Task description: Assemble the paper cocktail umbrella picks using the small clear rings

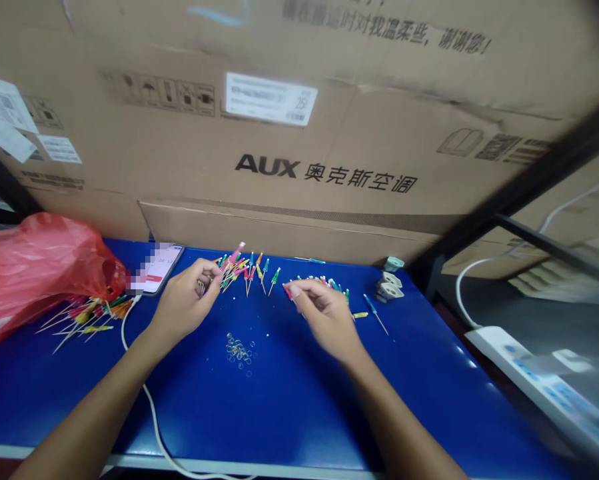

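Observation:
My left hand (188, 297) is closed around a folded pink cocktail umbrella (236, 253), its tip pointing up and away. Thumb and fingers of my right hand (324, 313) pinch a small red piece (288, 291), too small to make out fully. Between and beyond the hands lie several folded paper umbrellas (260, 267) in green, yellow, blue and red on wooden sticks. More umbrellas (340, 287) lie behind my right hand, partly hidden by it. A loose heap of tiny clear rings (238, 350) rests on the blue tabletop (219, 420) between my forearms.
At left, a red plastic bag (49, 267) stands by a pile of umbrellas (86, 317) and a phone (162, 270) with a white cable (152, 407). A large cardboard box (289, 207) walls off the back. A power strip (534, 380) is at right.

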Demonstrator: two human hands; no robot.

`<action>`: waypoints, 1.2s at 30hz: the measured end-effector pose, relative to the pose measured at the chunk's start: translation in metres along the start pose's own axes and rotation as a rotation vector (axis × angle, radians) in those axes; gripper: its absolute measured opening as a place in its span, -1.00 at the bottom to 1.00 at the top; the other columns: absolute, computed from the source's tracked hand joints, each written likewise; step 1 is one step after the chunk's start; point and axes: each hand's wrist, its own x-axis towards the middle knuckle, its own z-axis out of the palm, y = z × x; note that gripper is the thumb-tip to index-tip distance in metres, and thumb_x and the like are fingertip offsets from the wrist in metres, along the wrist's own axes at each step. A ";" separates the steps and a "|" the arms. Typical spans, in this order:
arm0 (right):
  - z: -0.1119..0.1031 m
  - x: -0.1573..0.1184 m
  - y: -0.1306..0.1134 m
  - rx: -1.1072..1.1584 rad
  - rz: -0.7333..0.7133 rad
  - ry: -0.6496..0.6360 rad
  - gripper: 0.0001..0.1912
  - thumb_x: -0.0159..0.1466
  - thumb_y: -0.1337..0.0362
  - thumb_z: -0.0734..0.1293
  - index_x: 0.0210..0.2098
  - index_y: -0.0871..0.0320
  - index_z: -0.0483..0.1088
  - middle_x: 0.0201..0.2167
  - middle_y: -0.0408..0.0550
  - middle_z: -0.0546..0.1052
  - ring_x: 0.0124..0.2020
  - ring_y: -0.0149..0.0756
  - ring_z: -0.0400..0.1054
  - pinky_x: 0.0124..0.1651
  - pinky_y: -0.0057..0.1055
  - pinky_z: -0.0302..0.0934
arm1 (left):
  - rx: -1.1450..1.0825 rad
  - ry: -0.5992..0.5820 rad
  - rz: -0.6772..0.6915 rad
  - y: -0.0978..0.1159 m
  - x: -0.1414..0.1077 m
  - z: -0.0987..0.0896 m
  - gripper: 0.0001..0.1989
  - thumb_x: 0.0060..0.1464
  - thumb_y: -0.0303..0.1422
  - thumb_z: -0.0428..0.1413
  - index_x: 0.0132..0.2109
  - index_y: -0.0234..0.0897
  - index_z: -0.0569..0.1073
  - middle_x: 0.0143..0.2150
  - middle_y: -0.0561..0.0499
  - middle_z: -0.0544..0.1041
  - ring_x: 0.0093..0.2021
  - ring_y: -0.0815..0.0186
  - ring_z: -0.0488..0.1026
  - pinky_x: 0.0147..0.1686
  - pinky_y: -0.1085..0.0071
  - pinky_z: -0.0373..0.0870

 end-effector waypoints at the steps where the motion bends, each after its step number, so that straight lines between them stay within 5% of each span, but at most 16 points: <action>1: 0.010 -0.003 -0.003 0.082 0.021 -0.042 -0.74 0.38 0.13 0.28 -0.07 0.13 0.50 -0.49 -0.14 0.47 -0.48 -0.35 0.33 -0.41 -0.42 0.21 | -0.089 -0.010 0.030 0.004 -0.002 0.004 -0.88 0.24 -0.32 0.10 -0.12 -0.23 0.46 -0.27 0.01 0.59 -0.35 0.32 0.52 -0.33 0.41 0.43; 4: 0.033 -0.009 -0.004 0.224 0.054 -0.102 -0.69 0.39 0.16 0.27 0.06 0.11 0.43 -0.47 -0.15 0.47 -0.48 -0.37 0.30 -0.42 -0.43 0.21 | -0.225 -0.068 0.114 0.015 -0.010 0.015 -0.81 0.23 -0.31 0.15 -0.04 -0.22 0.52 -0.16 -0.04 0.62 -0.22 0.27 0.56 -0.15 0.33 0.50; 9: 0.042 -0.011 0.005 0.250 0.025 -0.062 -0.79 0.36 0.12 0.31 -0.31 0.11 0.43 -0.49 -0.16 0.43 -0.47 -0.38 0.27 -0.40 -0.42 0.21 | -0.262 -0.235 0.162 0.025 -0.021 0.029 -0.79 0.22 -0.33 0.16 -0.01 -0.15 0.59 -0.18 -0.03 0.65 -0.24 0.26 0.58 -0.13 0.27 0.54; 17: 0.033 -0.014 0.002 0.009 -0.095 -0.095 -0.82 0.38 0.18 0.32 -0.30 0.12 0.47 -0.50 -0.17 0.42 -0.48 -0.39 0.24 -0.39 -0.42 0.14 | -0.518 -0.378 -0.086 0.020 -0.031 0.049 -0.76 0.13 -0.24 0.26 -0.09 -0.23 0.61 -0.22 -0.04 0.69 -0.24 0.23 0.64 -0.19 0.31 0.60; 36: 0.025 -0.011 -0.001 -0.178 -0.237 -0.007 -0.83 0.30 0.37 0.26 -0.44 0.11 0.33 -0.51 -0.16 0.37 -0.46 -0.34 0.26 -0.38 -0.41 0.13 | -0.514 -0.374 -0.105 0.018 -0.031 0.052 -0.85 0.18 -0.27 0.20 -0.23 -0.24 0.59 -0.28 -0.02 0.70 -0.30 0.21 0.64 -0.30 0.34 0.58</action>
